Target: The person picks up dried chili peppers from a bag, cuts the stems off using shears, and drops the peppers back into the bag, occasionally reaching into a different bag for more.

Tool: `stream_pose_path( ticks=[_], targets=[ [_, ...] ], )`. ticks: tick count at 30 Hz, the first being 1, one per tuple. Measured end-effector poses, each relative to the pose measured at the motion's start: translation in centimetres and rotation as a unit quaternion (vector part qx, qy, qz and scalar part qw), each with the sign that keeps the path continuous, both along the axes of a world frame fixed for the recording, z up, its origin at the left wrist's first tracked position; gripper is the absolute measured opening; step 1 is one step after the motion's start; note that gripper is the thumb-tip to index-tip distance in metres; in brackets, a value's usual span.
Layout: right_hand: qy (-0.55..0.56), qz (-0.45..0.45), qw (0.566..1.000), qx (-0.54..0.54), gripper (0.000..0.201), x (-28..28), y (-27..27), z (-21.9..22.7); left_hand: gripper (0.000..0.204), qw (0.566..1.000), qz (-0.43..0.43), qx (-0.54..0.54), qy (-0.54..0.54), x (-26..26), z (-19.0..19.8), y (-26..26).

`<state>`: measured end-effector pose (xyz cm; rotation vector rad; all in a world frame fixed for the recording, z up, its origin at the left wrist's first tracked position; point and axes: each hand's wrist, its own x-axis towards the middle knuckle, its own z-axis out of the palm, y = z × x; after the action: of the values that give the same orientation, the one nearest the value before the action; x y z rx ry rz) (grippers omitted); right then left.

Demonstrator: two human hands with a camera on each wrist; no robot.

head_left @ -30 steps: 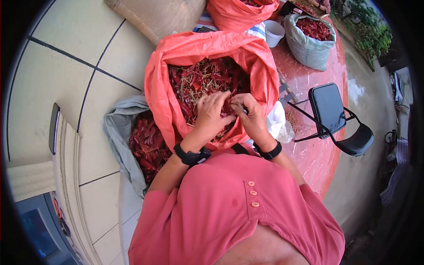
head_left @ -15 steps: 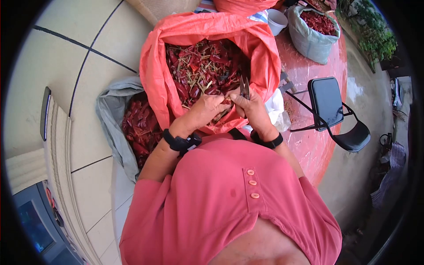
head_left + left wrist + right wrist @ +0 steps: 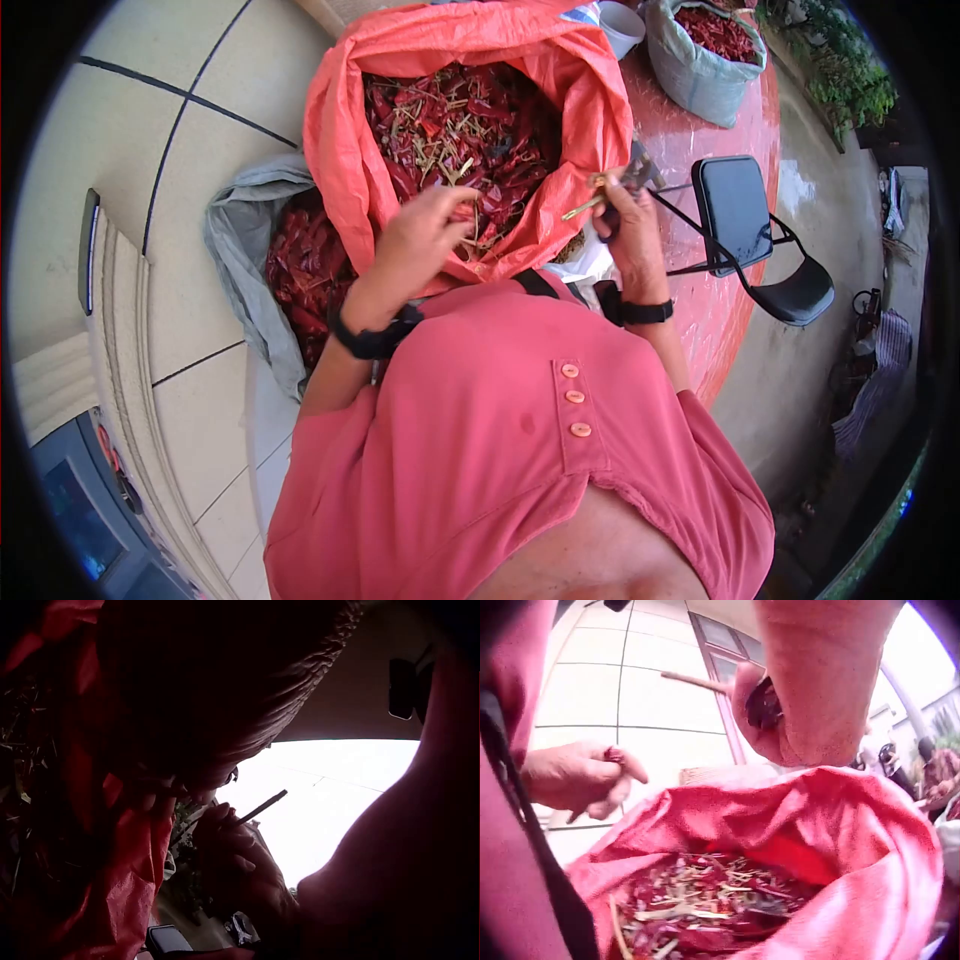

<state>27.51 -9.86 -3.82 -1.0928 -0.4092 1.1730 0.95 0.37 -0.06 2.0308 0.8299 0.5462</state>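
My left hand [image 3: 425,235] is over the near left rim of an orange-red woven sack [image 3: 345,150], its fingertips pinching a small piece of red dried chili [image 3: 462,212]. Dried red chilies and pale cut stems [image 3: 440,130] fill the sack. Off the sack's right side, my right hand [image 3: 634,230] holds a few chili stems [image 3: 580,208] between thumb and fingers. Dark snips [image 3: 765,705] lie within the same hand, their blades mostly hidden. One stem [image 3: 694,680] sticks out past the fingers in the right wrist view.
A grey sack [image 3: 255,240] of red chilies leans at the left. On the right are a red-covered table [image 3: 700,340] and a black folding chair [image 3: 735,215]. A pale sack [image 3: 700,75] of chilies and a white bucket [image 3: 620,30] stand at the back.
My hands were together over the sack and have parted, the left moving left, the right moving right with stems and snips. The snips' blades, visible half a second ago, are now mostly hidden.
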Motion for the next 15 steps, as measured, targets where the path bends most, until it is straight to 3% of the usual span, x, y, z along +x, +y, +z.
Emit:
stream_pose_path(
  ticks=[4,5,7,11,12,15],
  targets=[
    [-0.237,-0.046,0.963,-0.117,0.009,2.4,-3.4,-1.6,0.027,0.973,0.158,0.123,0.119,-6.6,0.8,0.5],
    [-0.267,-0.056,0.957,-0.101,0.009,3.1,-4.1,-3.1,0.027,0.955,0.186,0.165,0.163,-8.3,0.1,0.7],
    [-0.323,-0.07,0.942,-0.062,0.008,4.3,-5.1,-7.3,0.026,0.933,0.211,0.192,0.218,-10.6,-0.8,0.7],
    [-0.425,-0.034,0.887,-0.175,0.008,4.3,-6.0,-11.2,0.028,0.915,0.239,0.189,0.266,-14.0,-4.0,1.6],
    [-0.413,-0.024,0.895,-0.168,0.013,4.3,-6.1,-12.5,0.031,0.904,0.234,0.2,0.296,-13.7,-3.7,1.5],
    [-0.369,-0.019,0.911,-0.184,0.018,3.4,-6.1,-13.9,0.035,0.879,0.251,0.33,0.236,-10.9,-2.5,1.4]
  ],
)
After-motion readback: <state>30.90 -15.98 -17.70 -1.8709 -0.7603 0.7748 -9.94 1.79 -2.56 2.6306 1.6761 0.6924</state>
